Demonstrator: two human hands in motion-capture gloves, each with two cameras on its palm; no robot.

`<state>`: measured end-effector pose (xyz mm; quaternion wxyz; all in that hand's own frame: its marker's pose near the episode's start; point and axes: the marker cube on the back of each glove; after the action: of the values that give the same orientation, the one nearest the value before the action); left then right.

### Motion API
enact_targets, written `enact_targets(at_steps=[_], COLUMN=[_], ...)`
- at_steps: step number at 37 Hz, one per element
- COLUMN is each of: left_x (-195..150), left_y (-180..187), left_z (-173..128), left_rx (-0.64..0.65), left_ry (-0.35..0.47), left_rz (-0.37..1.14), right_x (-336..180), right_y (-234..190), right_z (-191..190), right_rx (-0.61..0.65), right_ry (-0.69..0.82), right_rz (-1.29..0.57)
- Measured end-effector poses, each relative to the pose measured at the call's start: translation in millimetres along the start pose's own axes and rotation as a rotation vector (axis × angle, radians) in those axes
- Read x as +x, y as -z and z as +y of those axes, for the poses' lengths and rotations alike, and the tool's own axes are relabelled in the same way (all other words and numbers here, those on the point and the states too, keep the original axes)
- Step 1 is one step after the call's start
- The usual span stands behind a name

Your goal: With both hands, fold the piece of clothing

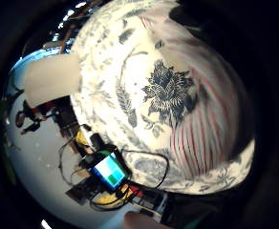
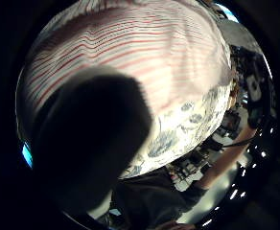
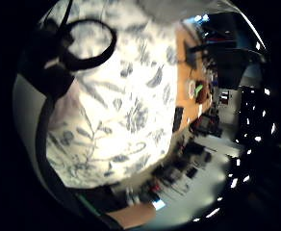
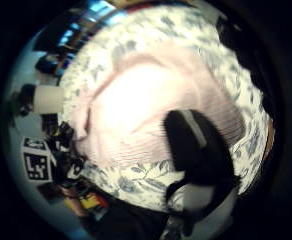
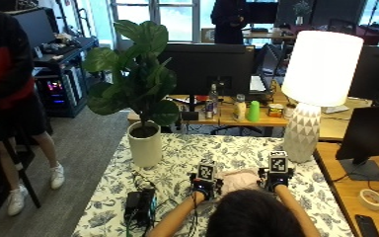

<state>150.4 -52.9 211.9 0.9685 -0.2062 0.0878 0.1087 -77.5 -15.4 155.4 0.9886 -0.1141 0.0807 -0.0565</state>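
outside: above-behind head, facing table (image 5: pixel 176 148) | palm views: close over it

A pink-and-white striped cloth garment (image 2: pixel 145 52) lies on the blue floral-print counter cloth (image 2: pixel 178 129); a black gloved finger (image 2: pixel 89 143) overlaps it.

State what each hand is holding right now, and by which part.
Both the left hand and the right hand are at opposite side edges of the striped pink garment on the floral tablecloth. Whether the fingers pinch the cloth or only press it cannot be told.
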Motion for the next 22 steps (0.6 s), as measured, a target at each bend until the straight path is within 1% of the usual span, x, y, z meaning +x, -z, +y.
enact_targets(at_steps=[2, 3, 5, 7, 8, 11, 13, 18, 20, 22], left_x=[-9, -13, -18, -21, -21, -18, -19, -20, -21, -21], left_y=[-4, -6, -12, -19, -22, -26, -26, -23, -21, -20], left_z=[-20, -27, -37, -42, -43, -41, -41, -45, -48, -50], left_rx=[0.099, 0.12, 0.105, 0.076, 0.066, 0.031, 0.03, 0.076, 0.111, 0.125], left_ry=[0.144, 0.187, 0.225, 0.231, 0.221, 0.179, 0.198, 0.242, 0.259, 0.267], left_rz=[0.02, 0.029, 0.045, 0.047, 0.043, 0.033, 0.033, 0.05, 0.055, 0.06], right_x=[-3, -4, -6, -9, -11, -16, -18, -22, -21, -10], right_y=[-11, -17, -27, -38, -41, -47, -48, -50, -52, -54], right_z=[2, 1, 0, 0, -1, -5, -7, -1, 0, -1], right_rx=[-0.111, -0.155, -0.229, -0.269, -0.269, -0.214, -0.182, -0.167, -0.167, -0.169], right_ry=[-0.007, -0.017, -0.046, -0.074, -0.086, -0.113, -0.135, -0.237, -0.277, -0.375], right_rz=[0.002, 0.002, -0.001, -0.015, -0.027, -0.076, -0.099, -0.109, -0.067, 0.042])
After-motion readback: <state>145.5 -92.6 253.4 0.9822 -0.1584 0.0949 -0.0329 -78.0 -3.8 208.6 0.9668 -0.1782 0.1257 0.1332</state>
